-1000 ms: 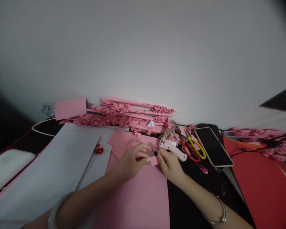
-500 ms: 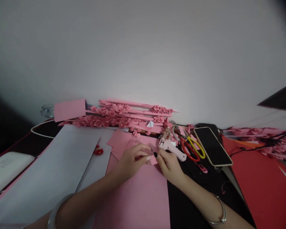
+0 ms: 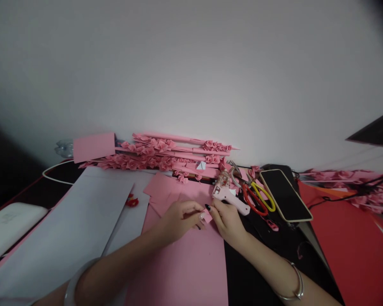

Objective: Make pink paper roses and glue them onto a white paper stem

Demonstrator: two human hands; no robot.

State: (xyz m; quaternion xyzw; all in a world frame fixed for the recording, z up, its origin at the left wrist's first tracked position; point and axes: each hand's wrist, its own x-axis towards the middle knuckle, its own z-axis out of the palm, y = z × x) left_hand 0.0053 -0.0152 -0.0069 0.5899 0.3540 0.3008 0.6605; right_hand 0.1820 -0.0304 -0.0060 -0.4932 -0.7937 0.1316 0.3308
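A small piece of pink paper (image 3: 207, 216) is pinched between my two hands, above a large pink sheet (image 3: 181, 267). My left hand (image 3: 181, 219) grips its left side with thumb and fingers. From the right, my right hand (image 3: 226, 219) holds the other side, its dark-nailed thumb at the top corner. Just beyond my right hand lies a pale glue gun (image 3: 230, 199). Beside it are scissors (image 3: 258, 199) with red and yellow handles. Behind my left hand, several smaller pink sheets (image 3: 159, 187) overlap.
Pink paper flowers and rolled stems (image 3: 159, 153) are piled along the wall. White sheets (image 3: 67, 225) and a white box-like device (image 3: 12, 227) lie left. On the right are a phone (image 3: 285, 195), red paper (image 3: 335, 242) and more pink flowers (image 3: 341, 175). A clear bottle (image 3: 64, 148) lies far left.
The small pink paper has turned a little between my fingers. My left hand's fingers have shifted lower and curled under it; my right hand is almost in the same place.
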